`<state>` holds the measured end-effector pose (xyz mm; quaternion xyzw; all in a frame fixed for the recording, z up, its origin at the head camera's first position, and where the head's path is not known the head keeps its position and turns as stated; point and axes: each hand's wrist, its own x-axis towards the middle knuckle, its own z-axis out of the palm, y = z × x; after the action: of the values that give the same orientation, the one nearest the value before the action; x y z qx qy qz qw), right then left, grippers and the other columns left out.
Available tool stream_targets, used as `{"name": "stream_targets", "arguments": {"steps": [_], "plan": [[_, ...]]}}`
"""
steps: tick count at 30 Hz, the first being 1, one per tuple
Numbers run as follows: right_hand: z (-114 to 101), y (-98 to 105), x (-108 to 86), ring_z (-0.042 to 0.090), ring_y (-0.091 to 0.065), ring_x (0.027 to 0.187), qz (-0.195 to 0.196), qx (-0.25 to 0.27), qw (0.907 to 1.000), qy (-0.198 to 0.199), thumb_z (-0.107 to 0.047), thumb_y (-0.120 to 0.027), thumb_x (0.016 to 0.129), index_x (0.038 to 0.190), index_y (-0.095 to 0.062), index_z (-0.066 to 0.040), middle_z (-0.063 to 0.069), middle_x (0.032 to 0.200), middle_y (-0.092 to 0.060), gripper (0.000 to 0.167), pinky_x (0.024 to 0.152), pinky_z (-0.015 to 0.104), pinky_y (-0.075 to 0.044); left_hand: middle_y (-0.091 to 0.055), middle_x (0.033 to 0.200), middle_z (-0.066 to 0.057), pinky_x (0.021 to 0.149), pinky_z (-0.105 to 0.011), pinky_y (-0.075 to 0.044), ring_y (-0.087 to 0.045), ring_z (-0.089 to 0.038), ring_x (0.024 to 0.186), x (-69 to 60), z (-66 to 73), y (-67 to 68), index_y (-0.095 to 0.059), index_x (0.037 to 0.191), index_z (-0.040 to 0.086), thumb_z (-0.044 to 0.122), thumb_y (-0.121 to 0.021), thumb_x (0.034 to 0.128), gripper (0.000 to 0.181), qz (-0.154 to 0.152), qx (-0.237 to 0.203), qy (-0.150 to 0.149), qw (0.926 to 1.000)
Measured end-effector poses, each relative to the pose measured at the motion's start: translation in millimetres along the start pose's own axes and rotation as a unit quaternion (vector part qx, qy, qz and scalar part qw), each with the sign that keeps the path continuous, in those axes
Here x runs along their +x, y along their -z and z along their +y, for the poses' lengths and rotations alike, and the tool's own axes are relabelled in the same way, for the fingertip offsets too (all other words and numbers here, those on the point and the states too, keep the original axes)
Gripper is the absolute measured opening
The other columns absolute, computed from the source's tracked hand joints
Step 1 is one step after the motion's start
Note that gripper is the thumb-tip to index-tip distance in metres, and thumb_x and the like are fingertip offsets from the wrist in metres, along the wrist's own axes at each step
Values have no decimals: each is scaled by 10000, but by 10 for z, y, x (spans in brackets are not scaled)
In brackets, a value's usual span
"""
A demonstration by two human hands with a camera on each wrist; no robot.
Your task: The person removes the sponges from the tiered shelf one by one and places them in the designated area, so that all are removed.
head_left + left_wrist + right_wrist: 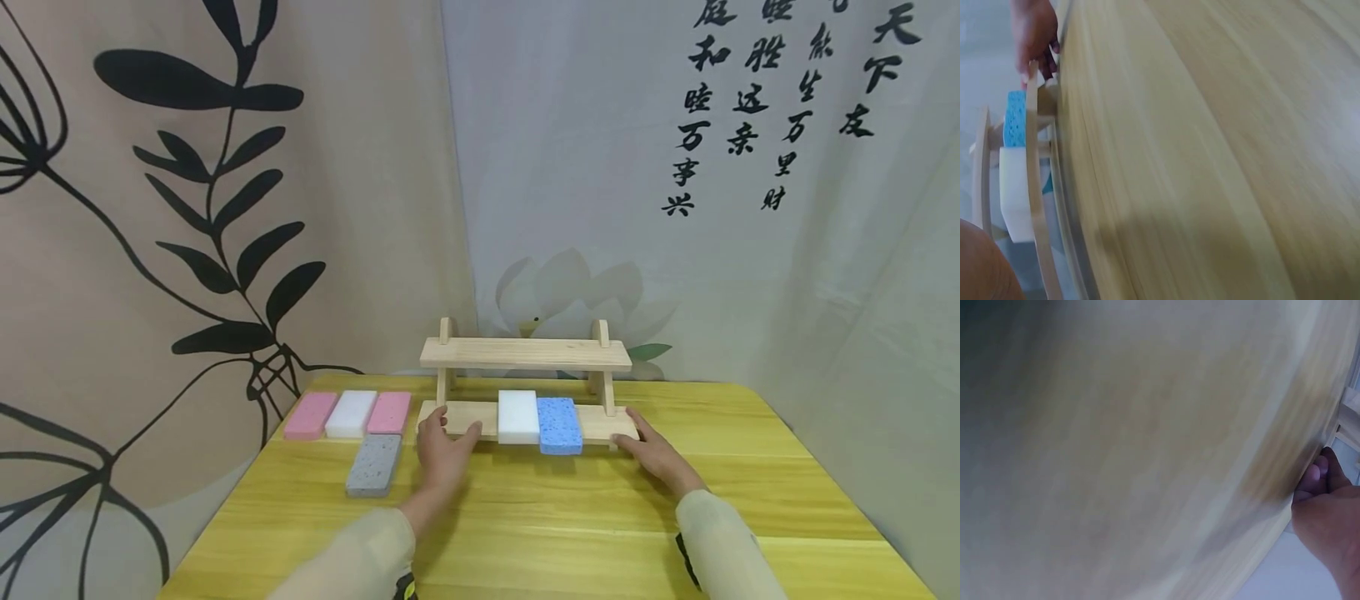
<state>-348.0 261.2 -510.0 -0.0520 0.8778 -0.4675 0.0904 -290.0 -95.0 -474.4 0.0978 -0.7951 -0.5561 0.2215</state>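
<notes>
A two-tier light wooden rack [525, 353] stands at the back of the table. On its lower board lie a white sponge block [518, 417] and, touching it on the right, a speckled blue sponge [559, 425] that juts past the front edge. My left hand [442, 457] grips the lower board's left end, thumb toward the front. The right end is held by my right hand [660, 457], its thumb on the board's front corner. In the left wrist view, the right hand [1035, 34] pinches the board's end. The rack barely enters the right wrist view.
Left of the rack on the wooden table [555, 525] lie a pink sponge [311, 416], a white block [351, 414] and another pink sponge [388, 412] in a row. A grey sponge [373, 465] sits in front of them. Printed curtains hang behind.
</notes>
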Motion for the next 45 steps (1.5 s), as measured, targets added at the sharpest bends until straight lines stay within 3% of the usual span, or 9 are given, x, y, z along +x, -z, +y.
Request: {"name": "stream_targets", "arguments": {"steps": [12,19,33,45], "plan": [[8,8,4,514,-36,1445,-17,25,10000,-6,-565,-546,952,1602,-30,-135,284,1610,-15,935,1111,696,-85,-479,1280,-187,981,-497,-412,-464,-356,1173,-129,181,-427,-444,1409,-22,335,-821,796,803,-109,136,260,9995],[17,9,3,516,-29,1445,-17,32,9999,101,-588,-542,942,1600,-30,-127,279,1612,-14,953,1106,705,-71,-495,1264,-207,995,-514,-396,-468,-368,1160,-204,197,-628,-461,1388,-47,367,-845,752,851,36,476,136,9988],[-62,19,-34,512,-61,1445,31,-184,9998,-20,-554,-524,967,1600,-22,-130,288,1608,-33,913,1117,687,-100,-498,1295,-214,1041,-518,-381,-464,-369,1196,-220,153,-888,-482,1386,-27,418,-872,699,907,254,705,202,9970],[-60,6,-30,508,-79,1444,12,-242,9997,-13,-526,-528,983,1599,-35,-117,293,1604,-45,889,1121,674,-127,-524,1140,-175,911,-473,-428,-486,-324,1049,-242,151,-988,-556,1260,-30,373,-922,631,832,545,782,143,9953]]}}
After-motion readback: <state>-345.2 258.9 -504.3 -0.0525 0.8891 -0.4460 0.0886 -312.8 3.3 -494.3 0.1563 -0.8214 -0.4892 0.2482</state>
